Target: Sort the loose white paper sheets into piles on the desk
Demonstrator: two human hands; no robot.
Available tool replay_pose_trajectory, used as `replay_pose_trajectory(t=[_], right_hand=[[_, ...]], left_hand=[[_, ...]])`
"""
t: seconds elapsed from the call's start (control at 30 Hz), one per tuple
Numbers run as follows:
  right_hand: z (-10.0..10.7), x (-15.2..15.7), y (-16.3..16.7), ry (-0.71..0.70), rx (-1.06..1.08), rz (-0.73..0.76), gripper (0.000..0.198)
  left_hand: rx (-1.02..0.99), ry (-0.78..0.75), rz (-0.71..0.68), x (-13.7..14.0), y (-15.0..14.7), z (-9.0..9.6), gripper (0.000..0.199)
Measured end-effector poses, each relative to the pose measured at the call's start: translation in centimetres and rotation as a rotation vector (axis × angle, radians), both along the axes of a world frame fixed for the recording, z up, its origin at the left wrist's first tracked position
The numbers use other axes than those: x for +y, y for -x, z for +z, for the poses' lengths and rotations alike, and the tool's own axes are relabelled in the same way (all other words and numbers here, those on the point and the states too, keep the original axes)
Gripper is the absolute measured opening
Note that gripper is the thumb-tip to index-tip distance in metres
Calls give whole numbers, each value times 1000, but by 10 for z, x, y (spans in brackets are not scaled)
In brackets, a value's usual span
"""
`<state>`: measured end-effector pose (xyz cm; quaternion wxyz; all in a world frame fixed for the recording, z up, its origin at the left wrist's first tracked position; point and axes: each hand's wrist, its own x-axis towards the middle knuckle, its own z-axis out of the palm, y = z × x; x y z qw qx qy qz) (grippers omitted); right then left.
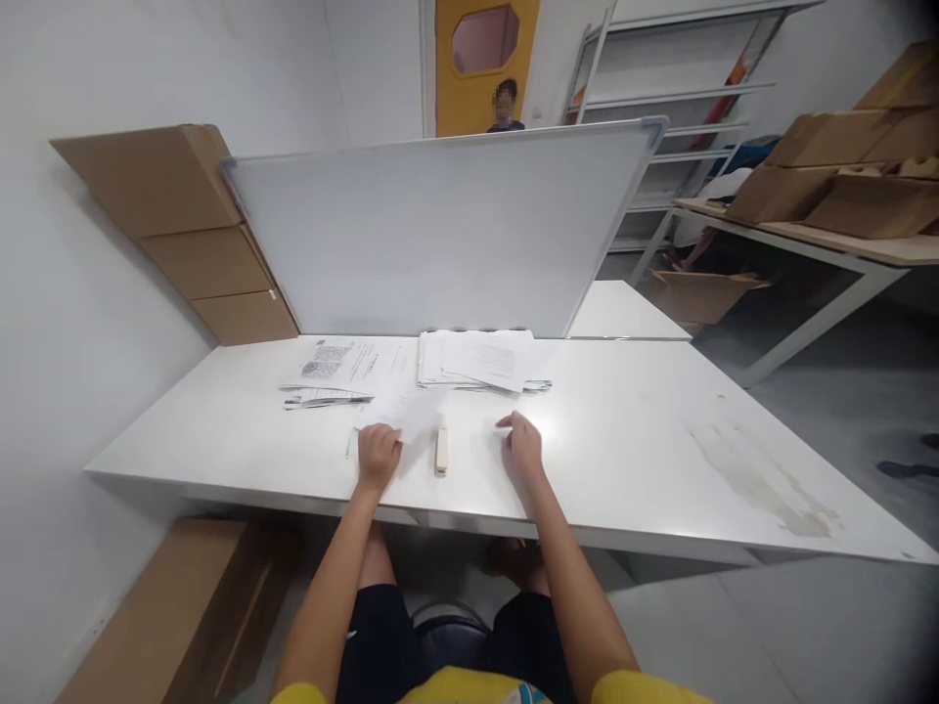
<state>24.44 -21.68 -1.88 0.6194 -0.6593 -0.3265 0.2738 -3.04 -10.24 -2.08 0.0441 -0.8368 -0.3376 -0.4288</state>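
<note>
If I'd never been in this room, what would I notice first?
Probably the big white board, standing up along the table's back. Next, the bright yellow door behind it. Then maybe the small cream-coloured object between the left hand and right hand.

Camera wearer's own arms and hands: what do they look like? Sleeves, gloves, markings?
Left hand and right hand are ungloved, with nothing visible on the wrists. Short yellow sleeves leave both forearms bare; no cables or markings show on them.

Printed papers, text unreadable
</note>
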Motion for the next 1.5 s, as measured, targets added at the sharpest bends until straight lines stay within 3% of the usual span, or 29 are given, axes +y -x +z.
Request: replay_pose_trajectory(t=[0.1,0.17,0.23,0.3,0.43,0.57,0.7,0.8,0.9,1.0,1.17,1.27,1.37,1.5], right_hand=[[6,-35,48,51,177,369,68],[8,-61,72,66,262,452,58],[6,-85,83,27,394,405,47],[-1,-107,82,-58,553,345,47],[-22,-142,62,-146,765,253,55],[-35,-173,40,-161,744,94,51],[-36,-199,25,-179,567,-26,45],[-29,-207,17,-212,404,-46,43],[-13,-202,4,-212,240,-38,37],[4,-184,-16,-183,145,-49,36],[10,-143,-49,-250,97,-33,43],[-1,-126,-63,-190,76,-66,44],[-14,-120,-74,-151,68,-101,43],[-30,-125,-88,-103,69,-66,39]], left_hand=[[174,52,-272,-33,0,3,20],[323,138,-421,-52,-5,10,23],[445,259,-557,-73,-16,18,23],[491,348,-685,-94,-30,22,20],[361,291,-828,-132,-55,18,22],[408,147,-766,-159,-63,-1,28],[145,114,-379,-175,-60,-22,46],[-41,259,-187,-175,-61,-18,72],[-73,467,-303,-170,-72,0,79],[-161,624,-389,-164,-92,10,64],[-339,709,-251,-150,-125,4,34],[-173,673,-187,-136,-140,0,22],[44,719,-266,-122,-148,1,21],[152,748,-299,-113,-153,0,20]])
